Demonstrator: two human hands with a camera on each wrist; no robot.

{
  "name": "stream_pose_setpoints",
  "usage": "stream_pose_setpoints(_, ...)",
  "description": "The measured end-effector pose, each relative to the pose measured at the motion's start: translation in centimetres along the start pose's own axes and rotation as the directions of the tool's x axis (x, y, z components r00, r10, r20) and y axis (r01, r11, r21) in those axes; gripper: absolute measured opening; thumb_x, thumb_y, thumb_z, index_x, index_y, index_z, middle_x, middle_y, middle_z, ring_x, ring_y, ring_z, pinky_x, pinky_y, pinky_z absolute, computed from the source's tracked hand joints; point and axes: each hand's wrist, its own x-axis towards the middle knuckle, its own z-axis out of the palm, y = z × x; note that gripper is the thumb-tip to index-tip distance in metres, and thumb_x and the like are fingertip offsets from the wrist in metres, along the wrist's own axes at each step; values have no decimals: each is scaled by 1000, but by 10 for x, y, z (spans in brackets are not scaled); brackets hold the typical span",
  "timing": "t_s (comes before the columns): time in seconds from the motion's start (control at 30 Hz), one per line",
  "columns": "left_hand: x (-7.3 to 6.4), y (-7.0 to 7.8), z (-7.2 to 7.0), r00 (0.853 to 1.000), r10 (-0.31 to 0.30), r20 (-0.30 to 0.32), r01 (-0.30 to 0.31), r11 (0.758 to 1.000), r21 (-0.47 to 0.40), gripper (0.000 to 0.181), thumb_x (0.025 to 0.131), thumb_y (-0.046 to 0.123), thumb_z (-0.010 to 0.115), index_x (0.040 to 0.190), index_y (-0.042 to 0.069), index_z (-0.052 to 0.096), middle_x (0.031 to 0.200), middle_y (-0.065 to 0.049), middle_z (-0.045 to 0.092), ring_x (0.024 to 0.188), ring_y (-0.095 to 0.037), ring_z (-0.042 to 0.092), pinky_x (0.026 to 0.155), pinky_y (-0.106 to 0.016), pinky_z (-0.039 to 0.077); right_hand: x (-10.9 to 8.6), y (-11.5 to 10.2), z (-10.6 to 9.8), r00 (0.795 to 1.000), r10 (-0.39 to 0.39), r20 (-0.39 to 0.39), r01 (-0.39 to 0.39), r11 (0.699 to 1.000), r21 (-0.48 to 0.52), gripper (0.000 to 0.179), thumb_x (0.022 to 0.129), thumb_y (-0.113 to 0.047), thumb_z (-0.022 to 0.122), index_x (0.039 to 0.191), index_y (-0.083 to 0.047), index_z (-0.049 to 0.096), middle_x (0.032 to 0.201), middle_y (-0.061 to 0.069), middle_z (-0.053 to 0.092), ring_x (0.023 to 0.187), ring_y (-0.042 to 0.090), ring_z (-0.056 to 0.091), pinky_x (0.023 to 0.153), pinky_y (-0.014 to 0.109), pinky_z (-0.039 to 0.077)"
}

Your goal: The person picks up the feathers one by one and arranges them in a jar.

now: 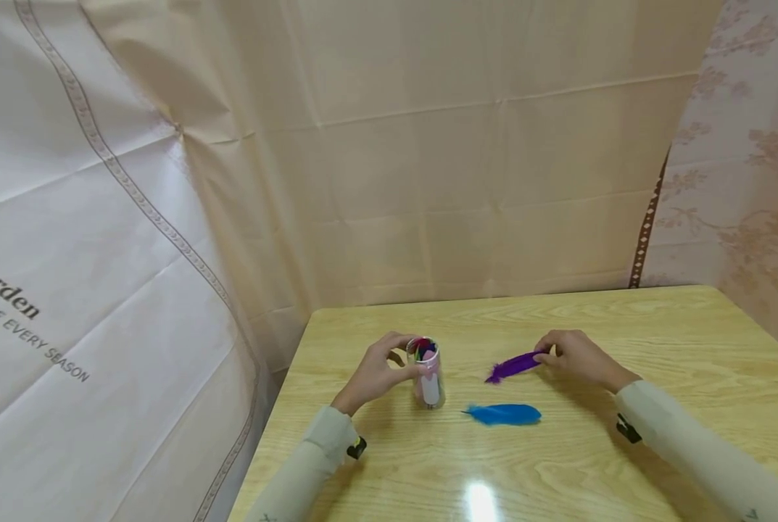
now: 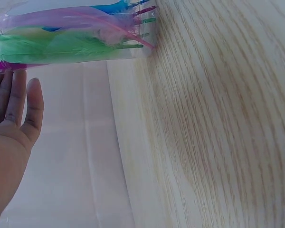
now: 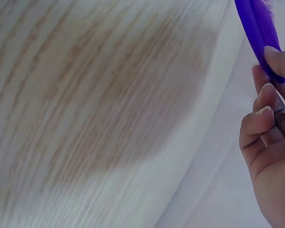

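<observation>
My left hand [image 1: 382, 370] grips a clear jar [image 1: 431, 384] near its rim, thumb on the near side and fingers around the back. Inside the jar stand feathers of several colours; green feathers [image 2: 52, 45] and a pale purple one show through its wall in the left wrist view. To the right, my right hand [image 1: 574, 357] pinches one end of a purple feather [image 1: 518, 365] between thumb and fingers, its fluffy end pointing left toward the jar. A blue feather [image 1: 505, 414] lies flat on the table between the hands, closer to me.
The wood-grain table [image 1: 623, 471] reaches back to a hanging beige cloth [image 1: 460, 181]. A printed white cloth [image 1: 101, 290] hangs at the left, and a flowered cloth [image 1: 747, 181] at the right. Dark wrist-worn devices sit under both sleeves.
</observation>
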Motion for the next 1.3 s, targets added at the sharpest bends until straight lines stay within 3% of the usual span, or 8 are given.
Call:
stream_pose_setpoints(0.33,-2,1,-3,1000,1,-4,-1,1000,7,52,91,43,79,139,33,61,121,10,62,109,-14,58,88,-35,55,-1,-9,-8,997,-19,-77,22,999,43,7,96,-17,75,100,-12,77,88,-7,67,66,8,50,55,25,44)
stream_pose_setpoints(0.6,-2,2,-3,1000,-2,-3,2,1000,-17,51,91,35,81,138,37,62,118,11,61,109,-13,57,91,-49,54,1,-15,-12,991,-61,-117,63,998,17,6,96,-16,75,101,-12,77,88,-8,68,66,7,50,55,24,44)
stream_pose_setpoints(0.87,-1,3,-1,1000,-19,-7,19,999,-41,55,89,22,83,140,24,62,122,3,62,112,-24,57,92,-57,52,4,-24,-16,979,-121,-166,125,992,11,4,94,-12,77,99,-12,77,87,-9,68,66,6,51,54,24,44)
stream_pose_setpoints(1.3,-1,0,-1,1000,-8,5,8,1000,-18,50,90,40,81,136,35,63,119,10,62,109,-14,58,91,-46,54,8,-38,-24,974,-144,-173,141,990,-32,7,96,-15,75,103,-13,77,92,-7,69,67,8,52,55,25,45)
